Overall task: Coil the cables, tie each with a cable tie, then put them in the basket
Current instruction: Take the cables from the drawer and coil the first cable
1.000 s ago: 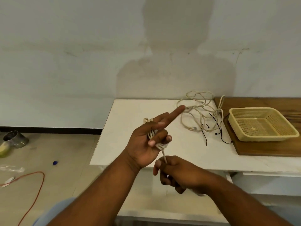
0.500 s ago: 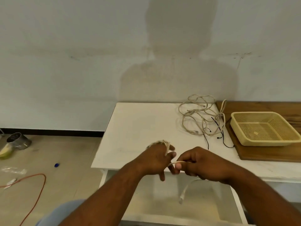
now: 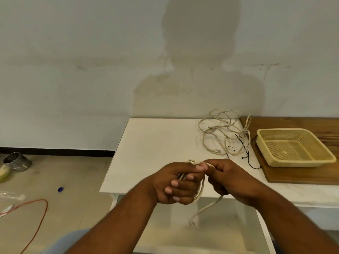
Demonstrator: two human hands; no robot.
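Observation:
My left hand (image 3: pixel 176 182) is closed around a small coil of beige cable (image 3: pixel 200 187), loops wrapped over its fingers. My right hand (image 3: pixel 225 177) pinches the same cable right beside the left thumb, and the cable's loose end hangs below the table edge. A tangled pile of beige cables (image 3: pixel 224 132) lies at the back of the white table (image 3: pixel 150 143), with thin black cable ties (image 3: pixel 245 154) beside it. The yellow mesh basket (image 3: pixel 260 133) sits to the right on a wooden board, with only a small label in it.
The wooden board (image 3: pixel 300 176) covers the table's right part. On the floor to the left lie an orange cable (image 3: pixel 36 219), a metal can (image 3: pixel 15 161), a blue cap (image 3: pixel 60 189) and clear plastic. A grey wall stands behind the table.
My left hand dropped from a raised, finger-pointing pose to the table's front edge and curled shut. My right hand came up from below to meet it, winding the cable around.

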